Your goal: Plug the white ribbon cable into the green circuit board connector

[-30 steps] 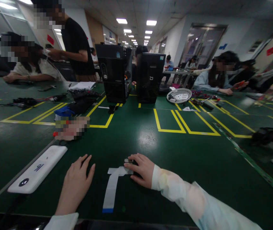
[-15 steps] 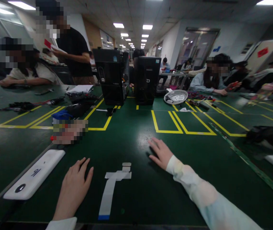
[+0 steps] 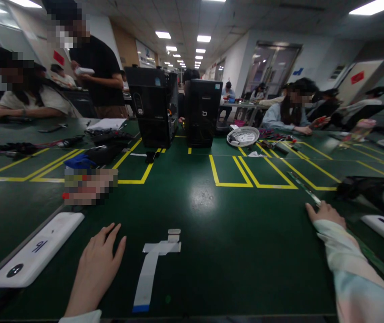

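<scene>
Reaching farther right than before, the right hand is now hiding part of the green strip; whether it is gripping, I cannot tell. The left hand is lying open beside the flat cable on the tabletop.

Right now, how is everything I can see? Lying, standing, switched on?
Left hand: open, holding nothing
Right hand: at the green strip, grip unclear
Green strip: lying down, partly hidden
Ribbon cable: lying loose, untouched
White device: lying flat
Black computer towers: standing upright
White basket: not empty
Ceiling lights: on
</scene>
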`<control>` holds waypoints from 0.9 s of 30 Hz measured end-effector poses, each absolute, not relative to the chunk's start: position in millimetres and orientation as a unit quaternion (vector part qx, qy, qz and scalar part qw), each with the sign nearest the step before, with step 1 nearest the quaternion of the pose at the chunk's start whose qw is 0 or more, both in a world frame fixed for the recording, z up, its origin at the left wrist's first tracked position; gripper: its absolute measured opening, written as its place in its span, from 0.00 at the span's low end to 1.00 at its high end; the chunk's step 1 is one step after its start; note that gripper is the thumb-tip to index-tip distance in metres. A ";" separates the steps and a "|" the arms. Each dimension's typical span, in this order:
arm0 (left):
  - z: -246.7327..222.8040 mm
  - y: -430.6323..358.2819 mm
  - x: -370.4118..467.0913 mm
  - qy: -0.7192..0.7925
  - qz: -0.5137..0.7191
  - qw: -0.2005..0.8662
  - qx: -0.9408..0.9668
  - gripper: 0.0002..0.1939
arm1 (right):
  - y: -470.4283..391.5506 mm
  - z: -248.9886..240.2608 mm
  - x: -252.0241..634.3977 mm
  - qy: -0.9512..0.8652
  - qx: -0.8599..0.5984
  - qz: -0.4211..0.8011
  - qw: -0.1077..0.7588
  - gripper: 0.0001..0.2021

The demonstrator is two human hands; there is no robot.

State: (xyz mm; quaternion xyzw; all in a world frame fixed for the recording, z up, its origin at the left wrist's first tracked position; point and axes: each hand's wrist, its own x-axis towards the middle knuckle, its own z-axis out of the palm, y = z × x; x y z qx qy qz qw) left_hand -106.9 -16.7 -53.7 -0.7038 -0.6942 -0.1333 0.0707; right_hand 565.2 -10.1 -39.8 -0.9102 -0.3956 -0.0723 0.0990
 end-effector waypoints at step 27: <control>-51.8 -18.8 -104.6 -0.695 -0.130 0.070 -0.703 0.35 | -122.8 -56.6 477.6 -0.354 -0.907 -0.174 0.147 0.46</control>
